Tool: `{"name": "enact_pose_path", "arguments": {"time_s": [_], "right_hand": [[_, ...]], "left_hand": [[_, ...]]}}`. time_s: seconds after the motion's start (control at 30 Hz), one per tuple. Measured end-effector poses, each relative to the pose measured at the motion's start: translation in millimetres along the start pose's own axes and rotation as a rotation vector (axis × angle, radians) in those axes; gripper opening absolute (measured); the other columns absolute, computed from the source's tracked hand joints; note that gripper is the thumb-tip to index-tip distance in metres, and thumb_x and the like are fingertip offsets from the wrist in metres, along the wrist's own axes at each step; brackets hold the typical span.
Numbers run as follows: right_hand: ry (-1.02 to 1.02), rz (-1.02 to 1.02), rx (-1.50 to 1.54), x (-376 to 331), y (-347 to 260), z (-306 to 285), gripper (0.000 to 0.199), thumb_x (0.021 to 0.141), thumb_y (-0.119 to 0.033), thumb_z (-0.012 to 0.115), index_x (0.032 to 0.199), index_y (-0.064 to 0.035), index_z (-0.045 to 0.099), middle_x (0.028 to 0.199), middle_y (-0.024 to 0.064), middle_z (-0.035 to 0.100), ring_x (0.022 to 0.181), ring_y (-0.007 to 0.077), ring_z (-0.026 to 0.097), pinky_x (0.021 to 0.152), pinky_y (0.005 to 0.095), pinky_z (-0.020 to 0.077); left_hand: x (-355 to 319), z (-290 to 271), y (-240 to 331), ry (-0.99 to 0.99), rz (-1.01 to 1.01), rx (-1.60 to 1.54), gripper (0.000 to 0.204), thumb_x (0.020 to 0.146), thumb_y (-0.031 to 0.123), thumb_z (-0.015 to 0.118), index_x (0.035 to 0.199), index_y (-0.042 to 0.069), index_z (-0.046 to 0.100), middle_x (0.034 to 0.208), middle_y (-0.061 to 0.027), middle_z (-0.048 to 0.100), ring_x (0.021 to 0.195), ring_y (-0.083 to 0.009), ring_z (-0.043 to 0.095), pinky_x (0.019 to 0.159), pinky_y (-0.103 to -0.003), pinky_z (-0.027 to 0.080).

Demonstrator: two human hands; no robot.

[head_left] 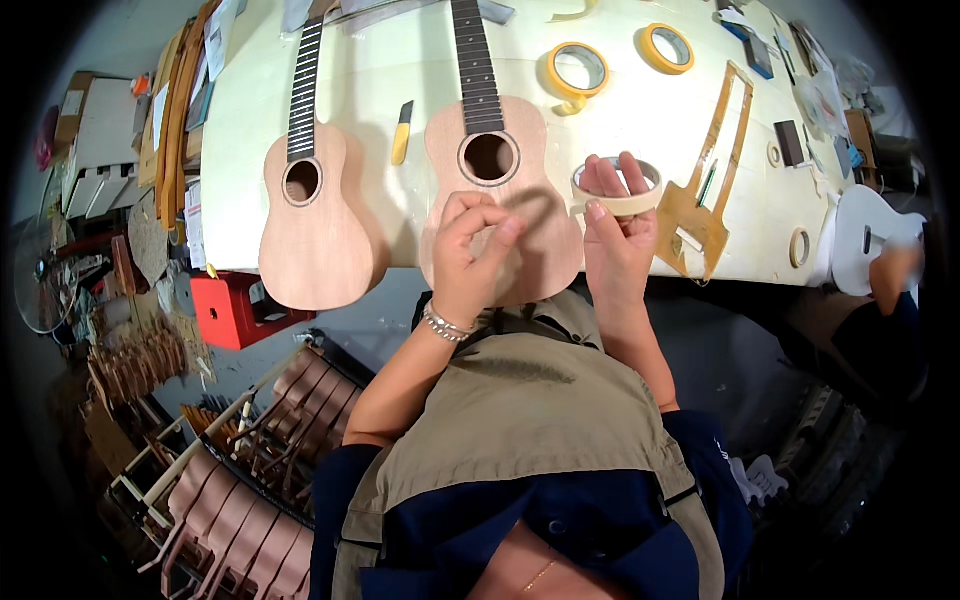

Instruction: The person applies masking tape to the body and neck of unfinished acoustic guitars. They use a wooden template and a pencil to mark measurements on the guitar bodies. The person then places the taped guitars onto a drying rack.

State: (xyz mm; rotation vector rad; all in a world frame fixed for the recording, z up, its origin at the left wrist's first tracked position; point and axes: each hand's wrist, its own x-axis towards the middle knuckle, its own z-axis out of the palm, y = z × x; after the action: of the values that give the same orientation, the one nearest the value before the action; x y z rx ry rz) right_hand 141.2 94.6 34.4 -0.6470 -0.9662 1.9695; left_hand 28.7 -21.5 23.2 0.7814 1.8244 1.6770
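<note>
My right hand (618, 250) grips a roll of cream masking tape (630, 205), its fingers through the ring and its thumb on the outer side. My left hand (465, 255) is raised over the lower body of an unfinished ukulele (545, 240). Its thumb and index finger are pinched together; whether anything is between them is too small to make out. This ukulele lies face up right in front of me, its dark fretted neck pointing away. A second bare-wood ukulele (318, 250) lies to its left.
A yellow utility knife (401, 143) lies between the ukuleles. Farther right are yellow tape rolls (577, 70) and a brown guitar-shaped template (690, 215). A red stool (235, 312) stands by the table's left corner. At far right, another person's blurred hand (893, 275) is beside a white guitar body (862, 235).
</note>
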Motion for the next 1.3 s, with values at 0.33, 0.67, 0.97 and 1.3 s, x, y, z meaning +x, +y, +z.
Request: {"name": "enact_pose_path", "arguments": {"time_s": [0.33, 0.67, 0.97, 1.3], "right_hand": [[-0.265, 0.197, 0.749, -35, 11, -9, 0.032, 0.084, -0.004, 0.058, 0.116, -0.0002, 0.052, 0.128, 0.0148, 0.053, 0.128, 0.0312, 0.04, 0.109, 0.0461, 0.0244], [-0.226, -0.587, -1.536, -10, 46, -55, 0.047, 0.073, 0.002, 0.065, 0.118, -0.0124, 0.06, 0.093, -0.0011, 0.067, 0.093, 0.0139, 0.062, 0.11, 0.0486, 0.0164], [-0.256, -0.661, -1.611, -5, 53, -59, 0.054, 0.068, 0.004, 0.064, 0.117, -0.0166, 0.06, 0.091, -0.0016, 0.06, 0.092, 0.0158, 0.059, 0.108, 0.0493, 0.0218], [-0.252, -0.61, -1.588, -5, 55, -60, 0.052, 0.067, 0.004, 0.064, 0.114, -0.0186, 0.061, 0.095, -0.0009, 0.058, 0.093, 0.019, 0.059, 0.106, 0.0523, 0.0249]], "left_hand": [[-24, -9, -17, 0.028, -0.165, -0.008, 0.016, 0.073, 0.014, 0.075, 0.073, 0.002, 0.064, 0.092, -0.0053, 0.048, 0.089, -0.0144, 0.048, 0.079, -0.026, 0.04], [-15, -30, -56, 0.103, 0.042, 0.734, 0.015, 0.063, 0.014, 0.076, 0.066, 0.012, 0.061, 0.087, -0.0006, 0.051, 0.088, -0.0228, 0.045, 0.078, -0.037, 0.033], [-14, -29, -59, 0.117, 0.093, 0.75, 0.018, 0.062, 0.012, 0.077, 0.069, 0.012, 0.061, 0.089, -0.0035, 0.051, 0.088, -0.0252, 0.046, 0.078, -0.038, 0.035], [-54, -25, -48, -0.041, 0.232, 1.375, 0.042, 0.081, 0.031, 0.062, 0.123, 0.028, 0.057, 0.136, -0.01, 0.038, 0.127, -0.0276, 0.032, 0.107, -0.048, 0.018]]}}
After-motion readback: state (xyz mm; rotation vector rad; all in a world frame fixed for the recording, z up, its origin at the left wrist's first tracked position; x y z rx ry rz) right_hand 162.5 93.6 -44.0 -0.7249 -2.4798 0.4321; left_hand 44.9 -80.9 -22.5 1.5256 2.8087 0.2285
